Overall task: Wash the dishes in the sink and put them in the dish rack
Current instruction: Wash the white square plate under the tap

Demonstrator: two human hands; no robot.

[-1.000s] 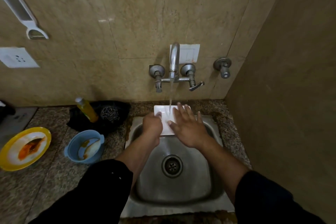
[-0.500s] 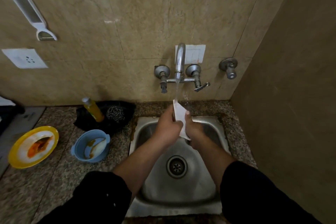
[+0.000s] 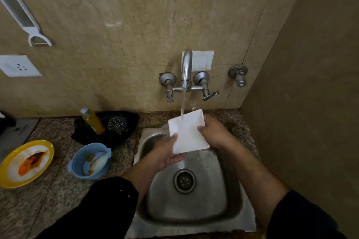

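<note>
A square white plate (image 3: 187, 132) tilts under the running tap (image 3: 186, 68) over the steel sink (image 3: 186, 215). Water falls on its face. My right hand (image 3: 213, 133) grips the plate's right edge with thumb on top. My left hand (image 3: 167, 153) holds the lower left corner, palm up beneath it with the thumb on the plate's face. On the counter to the left sit a dirty yellow plate (image 3: 25, 163) and a dirty blue bowl (image 3: 90, 161). No dish rack is in view.
A yellow soap bottle (image 3: 93, 121) and a steel scrubber (image 3: 117, 125) lie on a black cloth behind the bowl. A side wall stands close on the right. A peeler (image 3: 21, 15) and a socket (image 3: 18, 66) are on the back wall.
The plate went from flat under my right palm, to edge-on between both hands, to face up under the stream. My right hand now holds its right edge.
</note>
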